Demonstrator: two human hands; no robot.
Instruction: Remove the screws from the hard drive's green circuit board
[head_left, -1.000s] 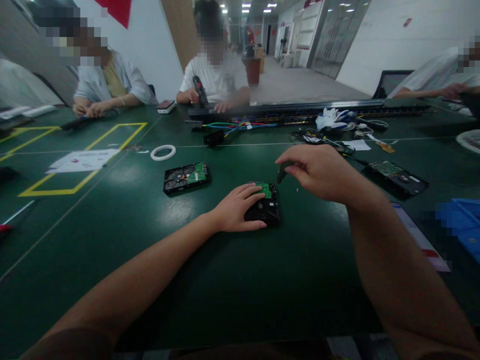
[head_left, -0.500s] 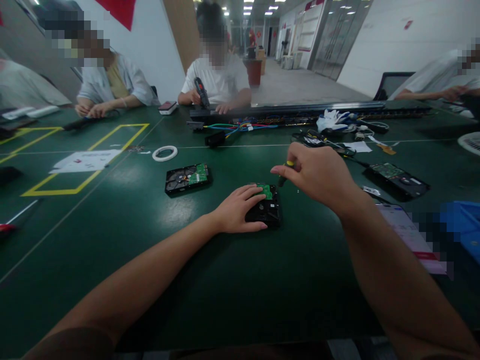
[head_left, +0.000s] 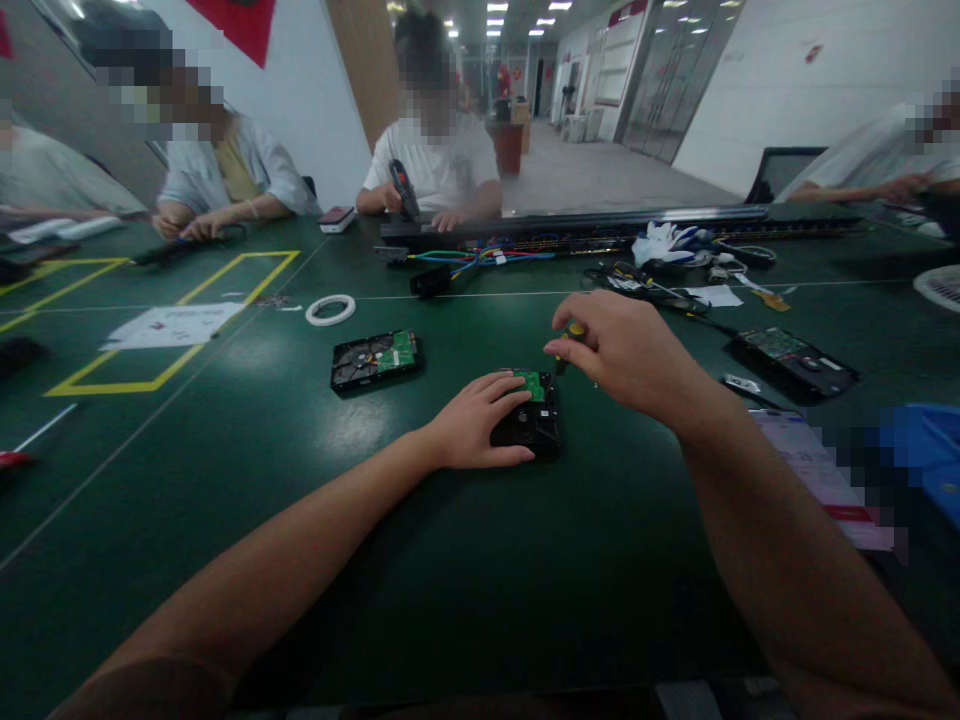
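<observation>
Dark green tabletop (head_left: pixel 405 580) stretches away from me toward a bright hallway, where ceiling lights run in rows. Across from me sits a co-worker in a white T-shirt (head_left: pixel 442 165), holding a black power screwdriver (head_left: pixel 403 185) beside a long black rail (head_left: pixel 592 228) with coloured wires (head_left: pixel 487 256) lying in front of it.

Right in front of me lies the hard drive (head_left: pixel 536 428), circuit-board side up, its green board (head_left: pixel 537 385) showing past my fingertips. My left hand (head_left: pixel 476 425) is laid flat over its left part, fingers apart, with the thumb stretched along the near edge. With my right hand (head_left: pixel 626 350) I have thumb and fingers clamped on the yellow-and-dark handle of a screwdriver (head_left: pixel 576 333), held over the drive's far right corner. Whether its tip touches a screw is too small for me to tell.

Another hard drive (head_left: pixel 375 360) lies to the left, also board side up, with a white ring (head_left: pixel 331 319) just beyond it. To the right is a third hard drive (head_left: pixel 795 362), and nearer me a phone (head_left: pixel 814 465) lies beside a blue bin (head_left: pixel 934 450). White gloves (head_left: pixel 664 245) sit bunched farther back, by the rail.
</observation>
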